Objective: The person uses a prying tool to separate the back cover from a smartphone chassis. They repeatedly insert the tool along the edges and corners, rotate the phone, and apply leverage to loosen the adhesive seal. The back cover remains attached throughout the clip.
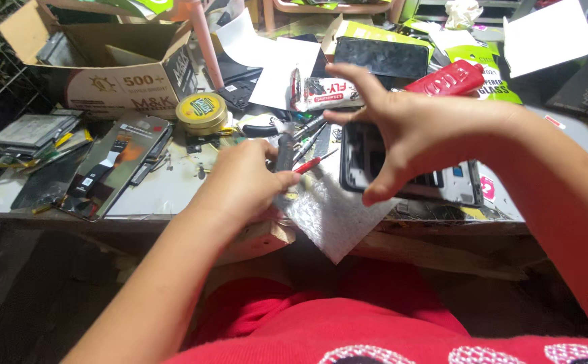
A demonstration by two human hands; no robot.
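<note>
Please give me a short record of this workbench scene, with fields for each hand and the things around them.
left hand: grips a dark slim tool over a bubble-wrap sheet
right hand: fingers spread above a black phone frame, contact unclear
near the hands: red-handled screwdriver
further left: round yellow tin, open cardboard box
surface: cluttered workbench

A phone frame (412, 168) lies near the bench's (166, 195) front edge, a bubble-wrap sheet (331, 216) left of it overhanging that edge. Tools (307, 138) lie behind the sheet. A tin (201, 112) sits further left, a carton (105, 64) at the back-left corner.
</note>
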